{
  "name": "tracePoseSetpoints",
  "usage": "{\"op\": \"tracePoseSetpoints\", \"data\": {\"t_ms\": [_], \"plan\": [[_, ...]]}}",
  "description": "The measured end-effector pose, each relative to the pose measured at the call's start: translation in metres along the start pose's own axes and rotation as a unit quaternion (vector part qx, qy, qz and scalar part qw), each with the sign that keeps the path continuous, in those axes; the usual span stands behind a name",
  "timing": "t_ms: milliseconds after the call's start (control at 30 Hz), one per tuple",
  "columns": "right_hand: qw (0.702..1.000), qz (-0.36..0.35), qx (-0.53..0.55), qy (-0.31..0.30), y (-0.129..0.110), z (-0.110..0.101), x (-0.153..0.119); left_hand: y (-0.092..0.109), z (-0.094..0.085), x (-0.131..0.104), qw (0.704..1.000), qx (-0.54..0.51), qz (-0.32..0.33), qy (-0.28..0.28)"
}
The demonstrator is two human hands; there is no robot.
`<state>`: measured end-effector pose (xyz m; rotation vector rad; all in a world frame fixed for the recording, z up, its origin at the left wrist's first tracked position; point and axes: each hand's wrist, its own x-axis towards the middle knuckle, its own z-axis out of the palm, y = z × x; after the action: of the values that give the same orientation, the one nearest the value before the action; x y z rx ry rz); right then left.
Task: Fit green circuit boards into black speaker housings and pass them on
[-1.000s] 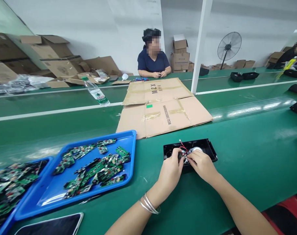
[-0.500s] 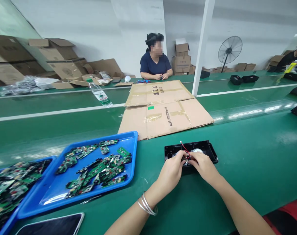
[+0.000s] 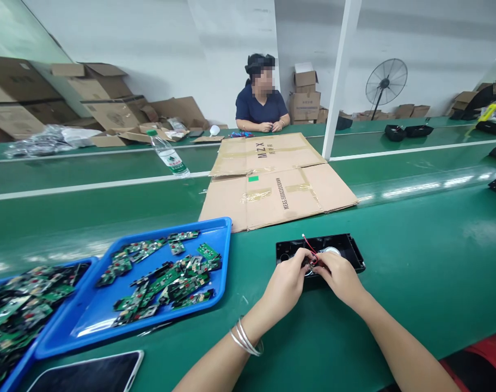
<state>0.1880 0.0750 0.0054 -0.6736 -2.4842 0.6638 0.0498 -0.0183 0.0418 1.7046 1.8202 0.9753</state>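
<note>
A black rectangular housing (image 3: 348, 251) lies on the green table, with a round silvery part inside it. Over its front edge my left hand (image 3: 286, 280) and my right hand (image 3: 342, 276) meet, fingertips pinched together on something small that I cannot make out. A thin red wire (image 3: 308, 244) with a white plug rises from between the fingers. Silver bangles circle my left wrist. What lies under the fingertips is mostly hidden.
Blue trays (image 3: 227, 261) of green circuit boards (image 3: 161, 286) stand at left, a phone (image 3: 88, 374) in front. Flattened cardboard (image 3: 268, 198) lies ahead, beside a water bottle (image 3: 170, 155). Across the table sits a person (image 3: 262, 106). A white post (image 3: 340, 81) rises behind the cardboard.
Both hands stay over the black housing, with only slight finger movement. The whole view has shifted slightly.
</note>
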Motion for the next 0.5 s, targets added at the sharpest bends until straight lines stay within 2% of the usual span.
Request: {"op": "tracePoseSetpoints", "data": {"t_ms": [133, 267, 333, 400, 500], "plan": [[0.996, 0.000, -0.089, 0.019, -0.003, 0.003, 0.003, 0.003, -0.008, -0.002, 0.998, 0.031, -0.047, 0.012], [0.980, -0.035, -0.196, 0.030, -0.006, 0.009, 0.003, 0.006, -0.016, -0.003, 0.996, 0.032, -0.083, 0.021], [0.982, -0.038, -0.181, 0.038, -0.006, 0.010, 0.002, 0.006, -0.017, -0.003, 0.994, 0.027, -0.098, 0.028], [0.991, -0.019, -0.119, 0.062, -0.003, 0.010, 0.001, 0.007, -0.015, -0.003, 0.992, 0.034, -0.110, 0.043], [0.987, 0.053, -0.007, 0.148, 0.002, 0.010, -0.001, 0.008, -0.009, -0.004, 0.988, 0.050, -0.123, 0.077]]}}
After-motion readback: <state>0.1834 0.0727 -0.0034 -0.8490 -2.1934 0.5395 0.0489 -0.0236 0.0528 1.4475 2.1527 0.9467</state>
